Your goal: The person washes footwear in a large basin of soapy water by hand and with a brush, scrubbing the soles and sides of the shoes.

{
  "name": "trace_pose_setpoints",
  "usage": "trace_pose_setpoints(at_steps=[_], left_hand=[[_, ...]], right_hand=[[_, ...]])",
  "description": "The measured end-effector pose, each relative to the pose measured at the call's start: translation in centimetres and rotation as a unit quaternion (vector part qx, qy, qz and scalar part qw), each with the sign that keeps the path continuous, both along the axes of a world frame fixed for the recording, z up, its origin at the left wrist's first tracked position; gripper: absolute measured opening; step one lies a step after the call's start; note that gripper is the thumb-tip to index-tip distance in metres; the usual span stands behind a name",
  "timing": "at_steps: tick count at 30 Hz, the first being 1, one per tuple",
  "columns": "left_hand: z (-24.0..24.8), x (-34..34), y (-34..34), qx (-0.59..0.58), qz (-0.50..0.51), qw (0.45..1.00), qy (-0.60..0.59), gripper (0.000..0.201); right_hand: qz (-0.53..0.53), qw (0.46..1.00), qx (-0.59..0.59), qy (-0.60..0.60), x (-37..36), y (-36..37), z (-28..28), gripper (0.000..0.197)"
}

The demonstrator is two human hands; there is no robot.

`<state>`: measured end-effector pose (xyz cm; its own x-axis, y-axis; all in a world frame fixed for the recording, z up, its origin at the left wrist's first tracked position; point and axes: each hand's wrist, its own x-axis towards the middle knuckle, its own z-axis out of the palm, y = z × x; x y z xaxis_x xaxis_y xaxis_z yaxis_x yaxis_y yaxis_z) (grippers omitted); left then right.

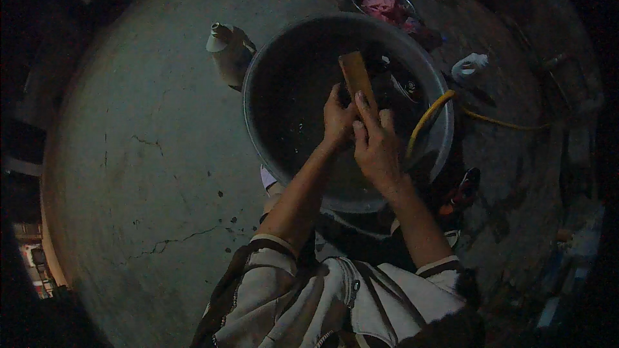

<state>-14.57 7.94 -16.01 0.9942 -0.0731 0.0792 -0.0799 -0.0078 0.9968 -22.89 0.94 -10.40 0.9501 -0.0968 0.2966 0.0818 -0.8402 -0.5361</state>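
My right hand (377,142) is closed on a long, flat, yellowish-brown block (356,77), its index finger stretched along the top face. The block may be the back of a scrubbing brush, but its underside is hidden. Close beside it, my left hand (338,119) is curled with the thumb up, against something dark that I cannot make out. Both hands are over a large round grey tub (253,125) with dark contents. Inside the tub, right of the block, lies a dark item with a white edge (406,89), too dim to name.
A yellow hose (425,119) hangs over the tub's right rim and trails right. Left of the tub stands a pale bottle (225,55). Behind it is a bowl of pink cloth (383,8). A white plastic container (471,64) lies at the right on the concrete floor (155,148).
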Motion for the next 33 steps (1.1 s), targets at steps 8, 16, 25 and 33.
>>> trace_pose_setpoints(at_steps=[8,16,25,33], left_hand=[[-2.7,-0.2,-0.4,0.113,0.066,0.991,-0.028,0.049],[0.0,-0.8,-0.3,0.064,0.022,0.997,-0.024,0.047],[-1.8,-0.6,-1.9,0.07,0.072,0.995,0.027,0.041],[0.0,-0.8,-0.2,0.068,0.102,0.98,0.158,0.059]], right_hand=[[-0.056,0.997,0.009,-0.045,4.8,-1.6,0.5,0.041],[-0.067,0.977,0.185,0.089,8.7,-9.5,-0.3,0.032],[-0.157,0.847,0.412,0.297,4.2,-14.4,-11.4,0.028],[-0.295,0.828,0.233,0.416,-0.4,-13.6,-30.3,0.029]])
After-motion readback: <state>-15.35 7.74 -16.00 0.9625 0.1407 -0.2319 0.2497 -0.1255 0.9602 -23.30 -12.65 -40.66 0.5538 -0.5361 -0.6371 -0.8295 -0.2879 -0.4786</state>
